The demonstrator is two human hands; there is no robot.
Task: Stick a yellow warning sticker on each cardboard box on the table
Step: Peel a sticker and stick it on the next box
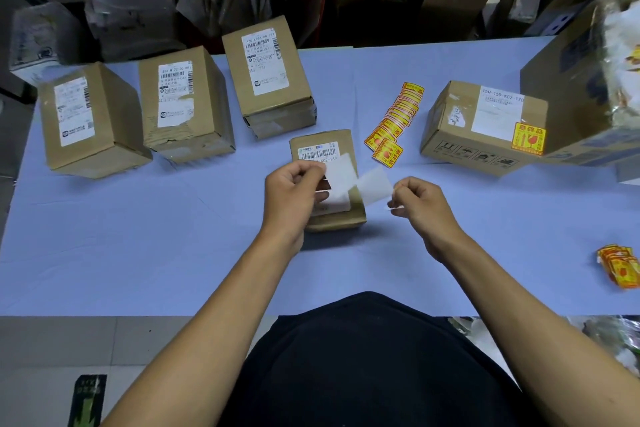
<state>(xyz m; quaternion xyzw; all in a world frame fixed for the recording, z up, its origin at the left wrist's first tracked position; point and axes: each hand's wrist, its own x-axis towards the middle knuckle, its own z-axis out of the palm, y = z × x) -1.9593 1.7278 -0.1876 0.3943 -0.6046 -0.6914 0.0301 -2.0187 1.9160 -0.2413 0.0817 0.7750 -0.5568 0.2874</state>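
A small cardboard box (341, 220) lies on the blue table (173, 246) in front of me. Above it my left hand (291, 191) pinches one white sheet (341, 172), and my right hand (417, 203) pinches a second white sheet (374, 185). The two sheets overlap at one corner and show only white faces. I cannot tell which is sticker and which is backing. A fanned row of yellow warning stickers (394, 121) lies just right of the small box. The box at the right (460, 135) carries a yellow sticker (529, 142).
Three upright cardboard boxes stand at the left: one (104, 142), one (204, 104) and one (273, 104), each showing a white shipping label. A large box (568, 87) crowds the far right. A second sticker pile (620, 265) lies at the right edge. Parcels line the back.
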